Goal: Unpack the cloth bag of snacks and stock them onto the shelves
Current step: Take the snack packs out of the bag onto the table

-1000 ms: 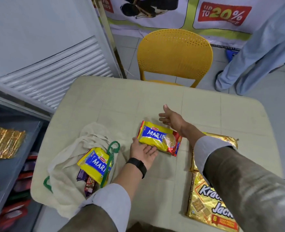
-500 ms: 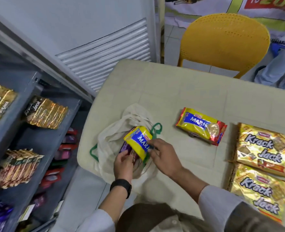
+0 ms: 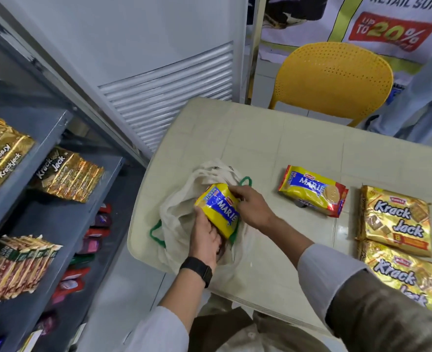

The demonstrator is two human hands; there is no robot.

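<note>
A cream cloth bag (image 3: 179, 219) with green handles lies on the left part of the beige table (image 3: 260, 138). Both hands grip a yellow Marie biscuit pack (image 3: 218, 210) raised at the bag's mouth: my left hand (image 3: 206, 237) holds its lower end, my right hand (image 3: 250, 204) its upper right end. A second Marie pack (image 3: 313, 190) lies flat on the table to the right. Two gold Krack Jack packs (image 3: 396, 221) (image 3: 400, 278) lie at the table's right edge. What else is in the bag is hidden.
Grey shelves (image 3: 47, 219) stand to the left, holding gold Krack Jack packs (image 3: 65, 175), a row of red-and-cream packets (image 3: 19, 265) and darker snacks lower down. A yellow chair (image 3: 334, 80) sits behind the table. A person's trouser leg (image 3: 412, 107) shows at the far right.
My hands left the Marie pack on the table and went to the bag. They took hold of the second Marie pack and lifted it further out. The view swung left toward the shelves.
</note>
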